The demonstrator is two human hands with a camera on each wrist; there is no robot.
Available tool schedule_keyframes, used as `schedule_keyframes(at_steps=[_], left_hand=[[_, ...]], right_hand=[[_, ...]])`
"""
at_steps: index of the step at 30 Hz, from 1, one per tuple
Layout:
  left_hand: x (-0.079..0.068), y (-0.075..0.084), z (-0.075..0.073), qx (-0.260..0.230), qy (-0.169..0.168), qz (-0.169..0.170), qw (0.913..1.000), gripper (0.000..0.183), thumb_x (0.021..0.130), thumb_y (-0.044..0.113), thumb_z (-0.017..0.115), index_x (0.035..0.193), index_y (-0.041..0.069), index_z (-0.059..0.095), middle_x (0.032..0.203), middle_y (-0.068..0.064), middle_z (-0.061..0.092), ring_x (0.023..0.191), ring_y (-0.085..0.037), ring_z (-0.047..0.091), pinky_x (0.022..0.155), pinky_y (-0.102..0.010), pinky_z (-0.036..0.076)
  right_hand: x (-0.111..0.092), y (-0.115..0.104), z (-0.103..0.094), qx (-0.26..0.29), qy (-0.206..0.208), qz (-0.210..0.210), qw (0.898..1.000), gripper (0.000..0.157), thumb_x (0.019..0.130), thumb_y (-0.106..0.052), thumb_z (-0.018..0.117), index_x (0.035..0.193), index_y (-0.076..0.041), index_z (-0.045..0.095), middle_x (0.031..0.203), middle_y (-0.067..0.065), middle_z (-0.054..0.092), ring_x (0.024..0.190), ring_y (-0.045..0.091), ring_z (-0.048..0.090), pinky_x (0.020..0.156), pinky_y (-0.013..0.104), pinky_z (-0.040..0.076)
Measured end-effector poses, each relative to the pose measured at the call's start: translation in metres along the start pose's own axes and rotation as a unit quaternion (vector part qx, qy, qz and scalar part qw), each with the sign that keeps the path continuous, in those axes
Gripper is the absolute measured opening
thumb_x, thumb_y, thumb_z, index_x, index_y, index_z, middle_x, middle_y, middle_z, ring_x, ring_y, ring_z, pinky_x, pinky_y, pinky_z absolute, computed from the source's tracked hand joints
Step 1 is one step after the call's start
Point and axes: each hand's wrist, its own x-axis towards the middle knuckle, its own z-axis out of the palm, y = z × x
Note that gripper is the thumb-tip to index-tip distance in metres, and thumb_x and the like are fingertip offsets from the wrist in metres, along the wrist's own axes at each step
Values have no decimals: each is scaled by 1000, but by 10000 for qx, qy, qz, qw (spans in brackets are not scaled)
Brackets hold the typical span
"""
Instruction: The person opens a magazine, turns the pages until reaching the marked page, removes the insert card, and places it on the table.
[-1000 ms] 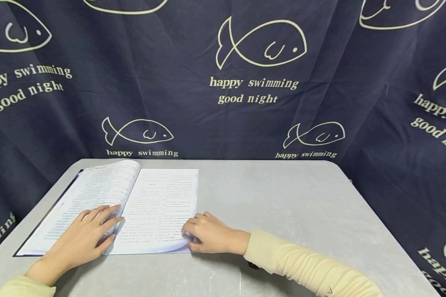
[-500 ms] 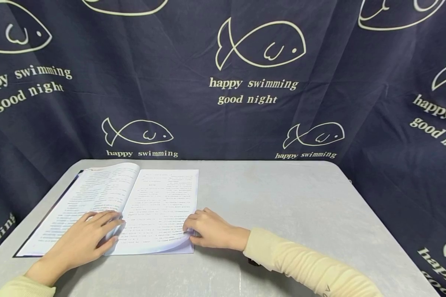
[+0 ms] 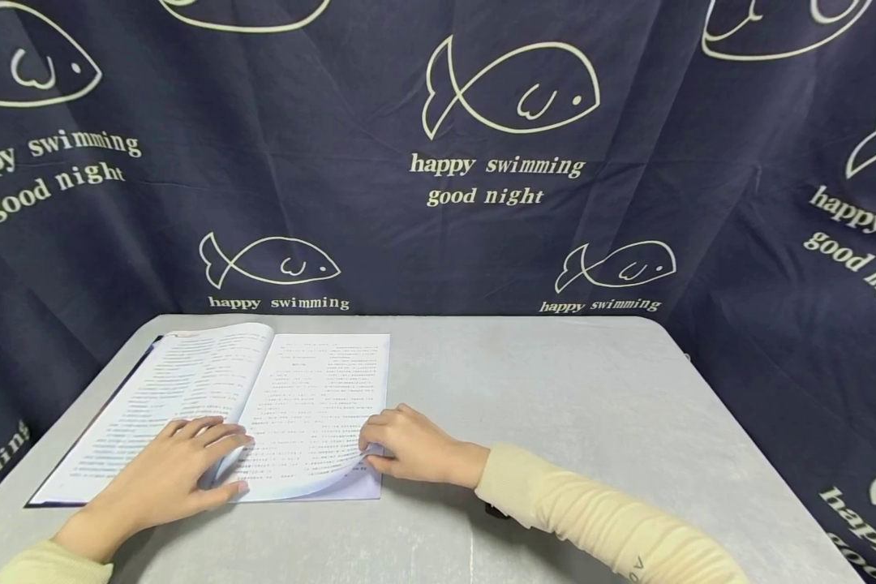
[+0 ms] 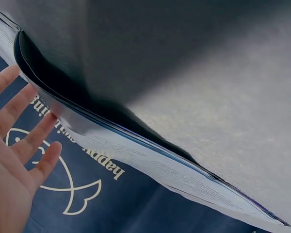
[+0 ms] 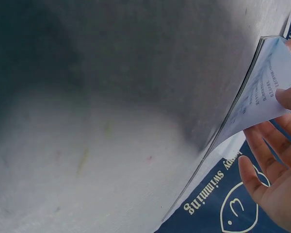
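Note:
An open book (image 3: 178, 389) with printed pages lies on the left part of the table, its left side bowed up near the spine. My left hand (image 3: 156, 474) rests over the lower part of the spine, fingers spread and reaching onto the right page. In the left wrist view those fingers touch the book's lower edge. At the lower right corner my right hand (image 3: 419, 446) pinches a page (image 3: 314, 405) between thumb and fingers. That corner curls up, baring the sheet (image 3: 361, 485) beneath. The right wrist view shows the thumb on the lifted page's printed underside (image 5: 262, 92).
The grey table (image 3: 555, 405) extends to the right of the book. Behind and beside it hangs a dark blue curtain (image 3: 380, 243) printed with fish and lettering. A small dark object (image 3: 495, 511) shows under the right cuff.
The lifted page corner has risen a little with my right hand, showing more of the sheet below. My left hand has slid slightly down and right, its thumb now stretched out further.

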Motion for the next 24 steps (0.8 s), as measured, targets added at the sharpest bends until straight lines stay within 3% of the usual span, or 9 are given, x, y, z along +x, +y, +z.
schedule_keyframes(at_steps=[24], left_hand=[[2, 4, 1, -3, -45, -1, 10000, 68, 61, 75, 59, 106, 24, 65, 105, 3, 63, 99, -29, 56, 80, -47, 38]], right_hand=[[7, -1, -6, 338, 398, 63, 9986, 7, 84, -22, 63, 89, -19, 67, 94, -10, 67, 87, 1, 59, 78, 20, 40]])
